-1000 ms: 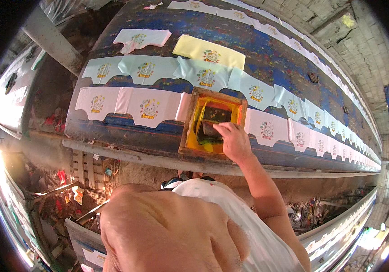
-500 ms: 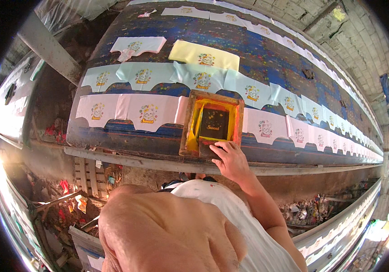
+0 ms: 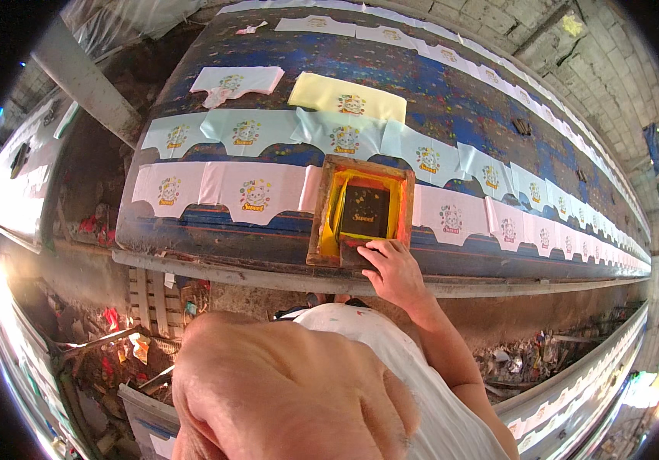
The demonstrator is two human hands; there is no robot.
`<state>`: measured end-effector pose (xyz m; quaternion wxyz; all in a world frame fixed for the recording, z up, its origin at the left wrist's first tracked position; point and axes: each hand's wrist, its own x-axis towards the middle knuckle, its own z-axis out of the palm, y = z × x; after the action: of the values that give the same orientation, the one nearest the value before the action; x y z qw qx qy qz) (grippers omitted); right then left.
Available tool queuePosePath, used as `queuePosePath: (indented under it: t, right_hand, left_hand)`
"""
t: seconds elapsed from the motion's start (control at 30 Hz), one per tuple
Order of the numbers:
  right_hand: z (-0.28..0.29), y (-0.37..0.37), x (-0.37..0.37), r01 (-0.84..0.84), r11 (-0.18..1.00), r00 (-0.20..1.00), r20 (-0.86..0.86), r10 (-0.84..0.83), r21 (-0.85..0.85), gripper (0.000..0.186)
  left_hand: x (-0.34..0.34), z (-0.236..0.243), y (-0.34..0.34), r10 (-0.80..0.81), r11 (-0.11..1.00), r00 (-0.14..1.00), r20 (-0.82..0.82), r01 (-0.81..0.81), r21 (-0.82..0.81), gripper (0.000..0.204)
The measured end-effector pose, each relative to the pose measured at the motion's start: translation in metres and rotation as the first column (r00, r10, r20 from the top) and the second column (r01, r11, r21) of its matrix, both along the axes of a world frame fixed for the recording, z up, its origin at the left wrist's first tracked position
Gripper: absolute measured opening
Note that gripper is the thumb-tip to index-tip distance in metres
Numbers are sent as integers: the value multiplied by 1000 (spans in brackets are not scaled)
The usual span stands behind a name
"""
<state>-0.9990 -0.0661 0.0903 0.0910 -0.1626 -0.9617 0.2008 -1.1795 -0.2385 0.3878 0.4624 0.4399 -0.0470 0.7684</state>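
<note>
A wooden screen-printing frame (image 3: 319, 222) with yellow ink round its inner edges rests on the row of white fabric pieces on the long table. Its dark mesh window (image 3: 365, 210) shows a small printed design. Bent over the near end of the frame, my right hand (image 3: 395, 270) has its fingers on a brown block that looks like a squeegee (image 3: 351, 254). My left hand is out of sight; only a bare shoulder shows low in the picture. Left of the frame lies a white piece (image 3: 276, 178) with a coloured cartoon print.
Behind run a row of pale blue printed pieces (image 3: 280, 127), a yellow piece (image 3: 329, 90) and a folded pinkish piece (image 3: 257, 79). A rail (image 3: 268, 280) follows the table's near edge. A post (image 3: 88, 80) stands at the left. Scraps (image 3: 521, 356) lie below right.
The view has shifted very slightly. My right hand and the frame stay in nearly the same place, with the fingers still at its near end.
</note>
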Motion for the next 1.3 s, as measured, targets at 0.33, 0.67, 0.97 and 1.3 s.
queuePosePath:
  t: [0.33,0.67,0.97,1.3]
  right_hand:
    - [3,1,0,-15,1000,1000,17,15,-15,56]
    - [-3,-8,27,130,988,966,-214,-146,-88,52]
    - [-25,-7,63,409,757,816,-168,-553,-509,50]
    - [-32,27,111,350,695,783,-211,-585,-628,47]
  left_hand:
    - [-52,-27,14,-199,949,957,-210,242,201,14]
    - [-74,-297,81,323,121,-72,-944,-986,116,51]
    - [-59,-378,60,77,109,153,-985,-983,-144,63]
    - [-13,-355,99,255,111,171,-952,-983,-147,26]
